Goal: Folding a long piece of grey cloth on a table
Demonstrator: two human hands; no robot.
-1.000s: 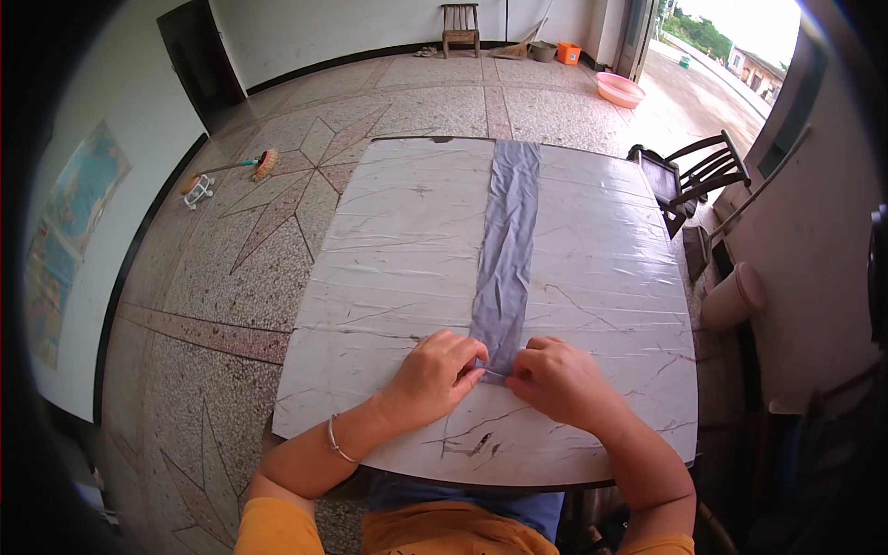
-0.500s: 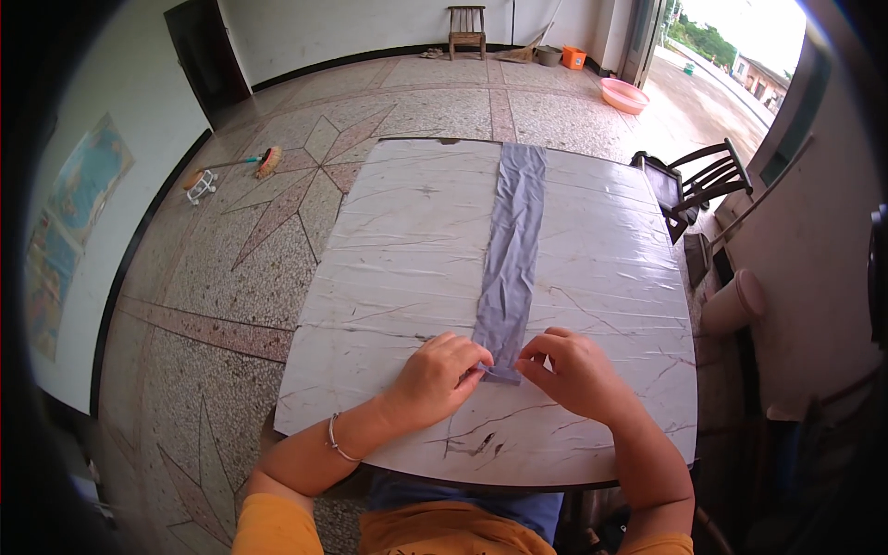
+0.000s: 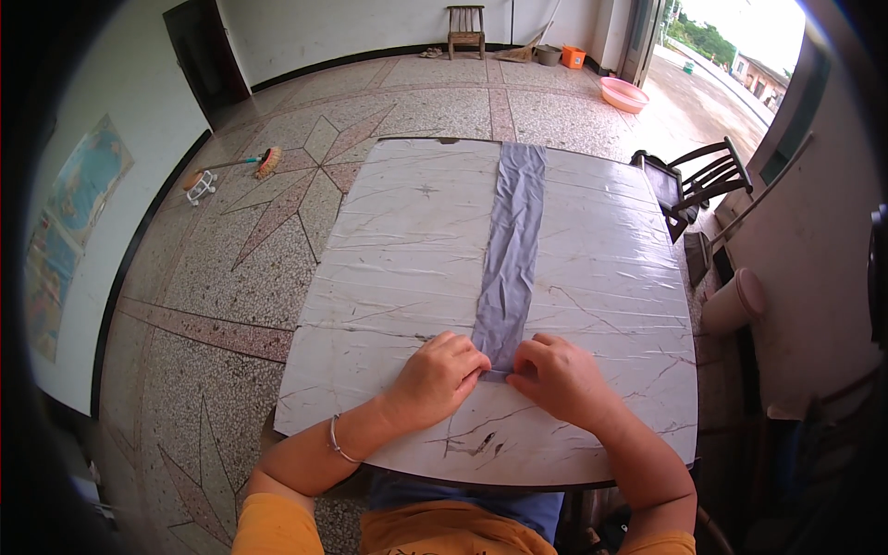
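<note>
A long, narrow strip of grey cloth (image 3: 514,250) runs down the table from its far edge to my hands, slightly wrinkled. Its near end is turned over in a small fold. My left hand (image 3: 437,375) pinches the left corner of that end between thumb and fingers. At the right corner my right hand (image 3: 558,375) is closed too, fingers curled onto the cloth edge. Both hands rest low over the white marble-patterned table (image 3: 388,250). A bracelet circles my left wrist.
A dark chair (image 3: 689,185) stands by the table's right side, with a dustpan (image 3: 697,257) and a pale bin (image 3: 735,301) near it. A broom head (image 3: 269,162) lies on the floor at left. A wooden chair (image 3: 466,32) and a pink basin (image 3: 624,94) are farther back.
My right hand has shifted slightly left and closed down on the cloth's right corner. The near end of the strip is folded over farther. My left hand has barely moved.
</note>
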